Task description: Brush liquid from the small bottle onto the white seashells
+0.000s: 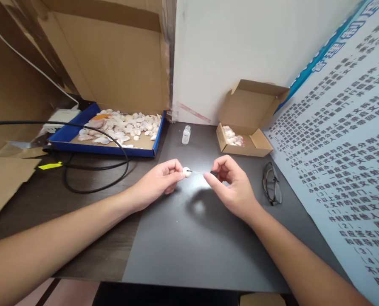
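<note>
Between the thumb and fingers of my left hand [164,176] is a small whitish seashell [187,172]. My right hand [229,182] pinches the black cap [213,173] of a thin applicator brush [196,172]. Its clear stem points left, and the dark tip meets the shell or lies just in front of it. Both hands hover over the grey mat. Behind them a small clear bottle [186,135] with a whitish lower part stands upright, no cap on it.
A blue-edged box [105,149] full of seashells lies at the back left, its lid raised. At the back right, an open cardboard box [247,149] holds more shells. Glasses [271,183] rest on the right. A black cable [94,191] loops across the left side.
</note>
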Demonstrator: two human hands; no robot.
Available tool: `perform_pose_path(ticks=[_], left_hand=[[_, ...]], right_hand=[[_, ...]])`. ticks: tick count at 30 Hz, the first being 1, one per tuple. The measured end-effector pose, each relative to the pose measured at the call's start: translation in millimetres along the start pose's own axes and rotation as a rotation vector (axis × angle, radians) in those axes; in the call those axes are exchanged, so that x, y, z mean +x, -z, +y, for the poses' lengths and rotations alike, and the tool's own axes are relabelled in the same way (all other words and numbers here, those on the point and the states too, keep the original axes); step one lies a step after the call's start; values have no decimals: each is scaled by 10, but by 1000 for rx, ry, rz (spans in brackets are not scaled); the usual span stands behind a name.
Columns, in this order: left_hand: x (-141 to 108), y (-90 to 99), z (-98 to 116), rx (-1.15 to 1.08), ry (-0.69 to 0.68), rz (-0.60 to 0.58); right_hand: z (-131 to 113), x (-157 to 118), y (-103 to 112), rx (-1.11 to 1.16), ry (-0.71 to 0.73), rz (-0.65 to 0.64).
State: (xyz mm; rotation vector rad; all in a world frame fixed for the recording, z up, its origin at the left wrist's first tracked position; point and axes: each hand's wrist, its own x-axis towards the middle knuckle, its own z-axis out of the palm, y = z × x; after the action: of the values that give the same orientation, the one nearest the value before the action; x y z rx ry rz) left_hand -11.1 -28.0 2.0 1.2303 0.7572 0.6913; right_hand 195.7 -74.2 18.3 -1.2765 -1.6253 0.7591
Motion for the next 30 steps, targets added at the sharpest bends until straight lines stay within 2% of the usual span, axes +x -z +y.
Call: perform_pose_path(ticks=[4,9,13,17,21,25,30], left_hand=[[2,4,-6,10,1,-3],[4,-1,2,17,1,-14],[9,0,2,37,-5,-20],[8,4,1,52,-1,-28],[-5,-5,17,73,12,-1],[-16,-8,21,61,15,17],[-11,-2,-5,76,24,28]], right_hand=[[7,-3,-1,-22,3,25],[1,-4,-16,-16,20,-10],[-4,0,-28,-36,16,23],[-7,1,-31,-30,14,-5],[-3,7,-36,-17,-6,19],[32,37,-8,-29,19,-27],[102,97,43,-98,2,59]])
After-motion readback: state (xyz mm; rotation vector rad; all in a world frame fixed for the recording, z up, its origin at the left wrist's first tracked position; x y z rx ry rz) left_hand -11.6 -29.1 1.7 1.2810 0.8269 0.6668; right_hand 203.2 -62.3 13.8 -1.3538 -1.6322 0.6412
